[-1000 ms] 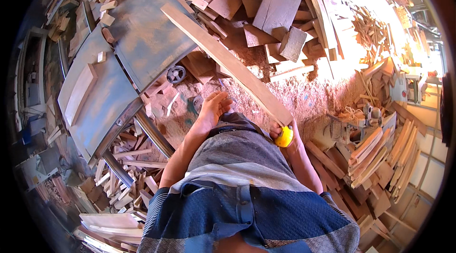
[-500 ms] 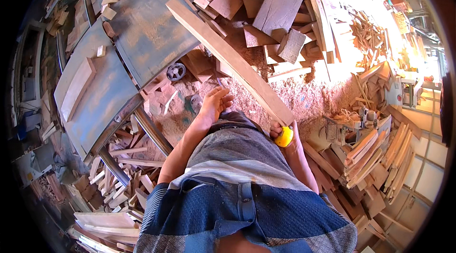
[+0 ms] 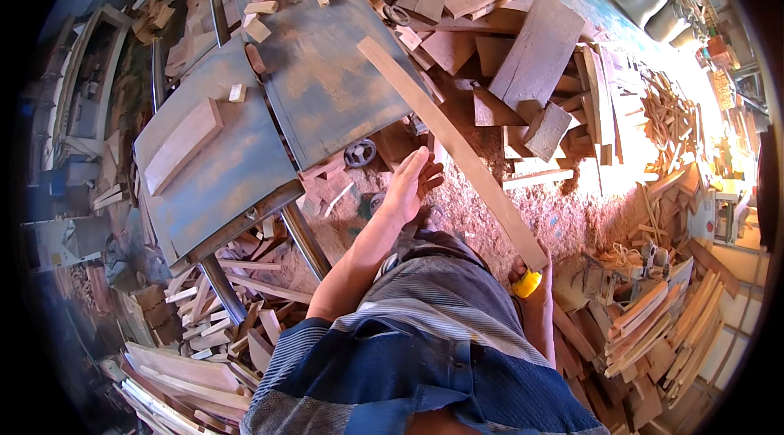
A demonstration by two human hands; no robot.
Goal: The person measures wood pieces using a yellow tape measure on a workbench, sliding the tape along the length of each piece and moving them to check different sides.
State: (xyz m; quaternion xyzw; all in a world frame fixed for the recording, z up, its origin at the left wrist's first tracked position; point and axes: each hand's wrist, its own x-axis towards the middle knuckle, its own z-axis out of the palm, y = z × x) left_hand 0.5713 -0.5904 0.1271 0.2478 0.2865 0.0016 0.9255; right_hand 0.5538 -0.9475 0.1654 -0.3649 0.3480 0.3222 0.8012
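A long, pale wooden board slants from over the grey metal machine table down to my right side. My right hand grips its near end, and against the palm sits a rounded yellow tool that looks like a tape measure. Part of those fingers is hidden behind the board. My left hand is open, fingers stretched out, just left of the board's middle and apart from it. Beside the machine table's near half lies a curved wooden piece with a small block close by.
Metal rails jut from the table's near edge. A handwheel sits below it. Broad offcuts are heaped ahead, over sawdust on the floor. Stacked wood strips stand at right; scrap wood lies at lower left.
My view has shifted, so the scene sits farther right. The board has turned and shows more of its broad face. My left hand's fingers are straighter; my right hand keeps its hold.
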